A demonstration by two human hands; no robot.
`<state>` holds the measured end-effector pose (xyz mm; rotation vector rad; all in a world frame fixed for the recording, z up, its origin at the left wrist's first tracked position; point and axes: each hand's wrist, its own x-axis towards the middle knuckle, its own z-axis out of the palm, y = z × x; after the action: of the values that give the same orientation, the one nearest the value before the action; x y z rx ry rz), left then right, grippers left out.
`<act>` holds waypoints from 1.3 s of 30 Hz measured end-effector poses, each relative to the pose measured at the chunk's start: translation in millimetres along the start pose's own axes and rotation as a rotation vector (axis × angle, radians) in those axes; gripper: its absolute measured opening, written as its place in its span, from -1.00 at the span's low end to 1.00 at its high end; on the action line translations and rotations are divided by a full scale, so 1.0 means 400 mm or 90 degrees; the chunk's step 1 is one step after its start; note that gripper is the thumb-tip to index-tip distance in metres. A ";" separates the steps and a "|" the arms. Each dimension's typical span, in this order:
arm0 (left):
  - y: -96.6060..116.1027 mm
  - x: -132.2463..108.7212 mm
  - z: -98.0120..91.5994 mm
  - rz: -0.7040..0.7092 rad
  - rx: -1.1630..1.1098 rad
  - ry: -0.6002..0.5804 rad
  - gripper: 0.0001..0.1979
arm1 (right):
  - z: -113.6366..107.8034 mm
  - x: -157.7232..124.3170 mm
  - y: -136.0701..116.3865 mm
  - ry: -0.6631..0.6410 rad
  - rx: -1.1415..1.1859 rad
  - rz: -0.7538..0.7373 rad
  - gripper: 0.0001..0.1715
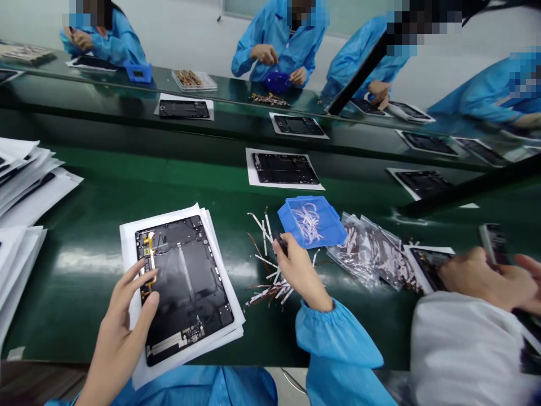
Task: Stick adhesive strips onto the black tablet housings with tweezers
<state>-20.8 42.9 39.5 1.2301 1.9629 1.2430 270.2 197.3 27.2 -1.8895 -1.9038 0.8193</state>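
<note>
Just a black tablet housing [188, 287] with yellow flex cable [149, 256]

1. A black tablet housing [186, 282] is lying at a slant on a stack of white paper sheets [160, 219].
2. A yellow flex cable [149, 258] is running along the housing's upper left side.
3. Thin white-and-brown strips [267, 270] are lying scattered just right of the housing.
4. A blue plastic tray [311, 221], loaded with more strips, is sitting farther right of the housing.
5. A small black tool [280, 242] is showing between the housing and the tray.
</note>
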 end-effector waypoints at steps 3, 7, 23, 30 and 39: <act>0.022 0.001 0.018 0.022 -0.001 -0.079 -0.70 | -0.012 -0.008 0.008 -0.019 0.122 -0.034 -0.69; 0.088 0.028 0.081 0.063 -0.022 -0.273 -0.63 | -0.021 -0.034 0.008 -0.064 0.231 -0.056 -0.65; 0.213 0.122 0.198 -0.056 -0.357 -0.367 -0.66 | 0.015 -0.113 0.012 -0.040 0.264 -0.021 -0.67; 0.108 0.041 0.074 -0.247 -0.434 -0.351 -0.70 | 0.026 -0.187 -0.010 0.085 0.312 -0.037 -0.73; 0.050 -0.036 0.078 -0.377 -0.503 -0.289 -0.36 | 0.188 -0.321 -0.204 -0.085 0.742 -0.122 -0.88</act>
<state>18.5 46.9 42.6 0.4227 1.1688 1.1116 167.6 62.6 38.5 -0.9231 -1.1360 1.5375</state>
